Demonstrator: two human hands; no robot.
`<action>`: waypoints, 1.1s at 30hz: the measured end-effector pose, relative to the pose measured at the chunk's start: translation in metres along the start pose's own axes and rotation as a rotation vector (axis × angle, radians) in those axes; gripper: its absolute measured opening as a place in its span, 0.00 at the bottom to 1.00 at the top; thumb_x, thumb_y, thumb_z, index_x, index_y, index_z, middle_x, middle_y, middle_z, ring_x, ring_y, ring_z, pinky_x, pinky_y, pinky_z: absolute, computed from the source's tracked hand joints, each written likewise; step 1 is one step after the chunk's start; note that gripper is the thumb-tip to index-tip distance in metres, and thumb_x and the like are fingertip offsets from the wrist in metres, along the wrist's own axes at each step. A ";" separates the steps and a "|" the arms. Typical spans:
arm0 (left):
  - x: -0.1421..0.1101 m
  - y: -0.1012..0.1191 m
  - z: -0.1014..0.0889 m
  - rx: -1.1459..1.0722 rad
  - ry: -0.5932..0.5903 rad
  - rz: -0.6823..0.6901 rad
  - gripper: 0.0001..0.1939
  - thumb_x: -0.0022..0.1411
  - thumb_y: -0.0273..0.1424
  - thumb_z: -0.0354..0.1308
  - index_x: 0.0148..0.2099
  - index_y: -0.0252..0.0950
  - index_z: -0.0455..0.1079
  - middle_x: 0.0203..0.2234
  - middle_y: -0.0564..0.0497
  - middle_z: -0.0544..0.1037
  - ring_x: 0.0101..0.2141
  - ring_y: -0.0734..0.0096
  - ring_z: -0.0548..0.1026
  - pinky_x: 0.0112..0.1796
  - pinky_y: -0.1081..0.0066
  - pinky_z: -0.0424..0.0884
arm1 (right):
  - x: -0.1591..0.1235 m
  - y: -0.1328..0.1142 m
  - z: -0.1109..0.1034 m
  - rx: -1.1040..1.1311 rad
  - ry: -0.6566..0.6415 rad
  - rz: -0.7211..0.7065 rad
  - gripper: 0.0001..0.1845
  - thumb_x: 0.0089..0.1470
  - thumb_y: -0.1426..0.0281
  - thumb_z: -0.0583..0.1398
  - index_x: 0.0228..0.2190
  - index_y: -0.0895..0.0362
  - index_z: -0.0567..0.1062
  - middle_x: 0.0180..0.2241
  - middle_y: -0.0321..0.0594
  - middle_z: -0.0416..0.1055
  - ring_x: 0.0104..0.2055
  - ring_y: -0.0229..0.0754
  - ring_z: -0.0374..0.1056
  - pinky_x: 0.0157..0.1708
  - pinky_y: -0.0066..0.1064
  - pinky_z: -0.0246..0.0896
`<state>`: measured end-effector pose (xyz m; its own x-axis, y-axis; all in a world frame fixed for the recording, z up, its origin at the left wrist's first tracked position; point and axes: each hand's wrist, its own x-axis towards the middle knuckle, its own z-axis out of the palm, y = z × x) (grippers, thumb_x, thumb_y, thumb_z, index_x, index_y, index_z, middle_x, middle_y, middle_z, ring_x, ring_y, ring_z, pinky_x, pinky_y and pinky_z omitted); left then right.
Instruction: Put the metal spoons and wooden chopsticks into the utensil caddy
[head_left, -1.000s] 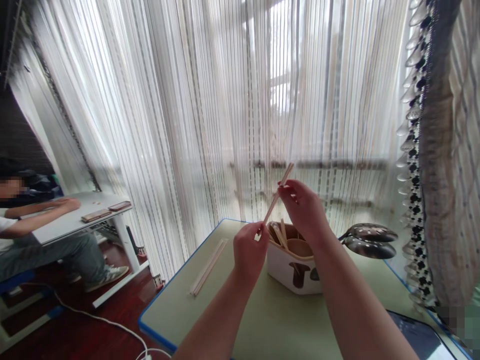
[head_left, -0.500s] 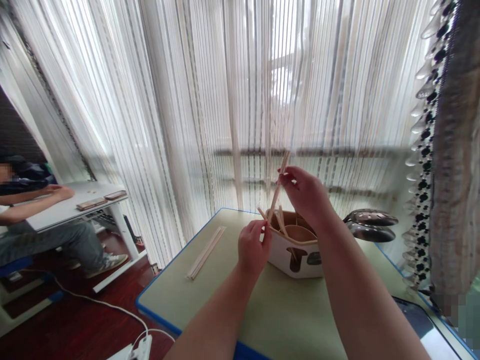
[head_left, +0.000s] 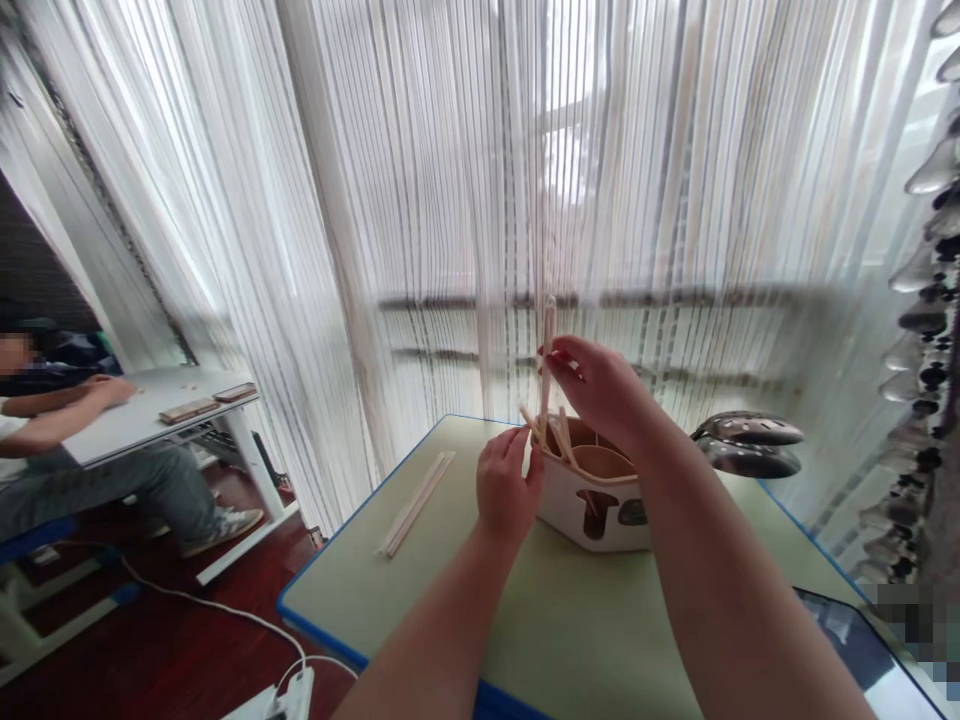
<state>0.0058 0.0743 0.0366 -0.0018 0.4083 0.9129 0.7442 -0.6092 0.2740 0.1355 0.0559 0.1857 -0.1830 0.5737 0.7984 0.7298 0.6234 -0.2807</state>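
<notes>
My right hand pinches a wooden chopstick and holds it nearly upright, its lower end inside the white utensil holder. More chopsticks lean in the holder's left part. My left hand rests against the holder's left rim with its fingers loosely curled and nothing visible in them. A pair of chopsticks lies flat on the green table to the left of my left hand.
Two large metal spoons stick out to the right behind the holder. A dark phone or tablet lies at the table's right front. Striped curtains hang behind. A person sits at a white desk on the left. A power strip lies on the floor.
My right hand swung the chopstick from a slant to nearly upright and lowered its end into the holder. My left hand let go of it and moved to the holder's rim.
</notes>
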 end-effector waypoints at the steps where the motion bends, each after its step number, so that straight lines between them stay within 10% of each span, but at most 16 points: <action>1: 0.000 0.000 0.000 0.007 -0.008 0.014 0.15 0.60 0.27 0.52 0.50 0.34 0.68 0.42 0.43 0.74 0.44 0.62 0.70 0.46 0.59 0.68 | 0.000 0.000 -0.001 0.001 -0.004 0.002 0.10 0.56 0.69 0.53 0.36 0.55 0.73 0.31 0.41 0.74 0.34 0.42 0.68 0.31 0.30 0.58; 15: 0.006 0.000 0.005 -0.294 -0.128 -0.076 0.18 0.64 0.27 0.46 0.54 0.37 0.67 0.48 0.45 0.73 0.50 0.65 0.69 0.51 0.60 0.67 | -0.001 0.013 -0.003 -0.055 -0.102 0.084 0.09 0.54 0.69 0.55 0.35 0.55 0.74 0.30 0.41 0.75 0.34 0.43 0.69 0.32 0.31 0.58; 33: 0.003 0.001 -0.003 -0.278 0.023 -0.239 0.17 0.64 0.31 0.47 0.53 0.34 0.66 0.44 0.42 0.75 0.44 0.64 0.73 0.46 0.63 0.69 | -0.006 0.010 0.027 -0.037 -0.392 0.064 0.09 0.48 0.70 0.57 0.31 0.54 0.76 0.28 0.39 0.75 0.28 0.39 0.68 0.27 0.28 0.58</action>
<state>0.0046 0.0729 0.0411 -0.1707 0.5481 0.8188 0.5111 -0.6612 0.5492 0.1264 0.0732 0.1635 -0.3684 0.7744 0.5143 0.7699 0.5642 -0.2981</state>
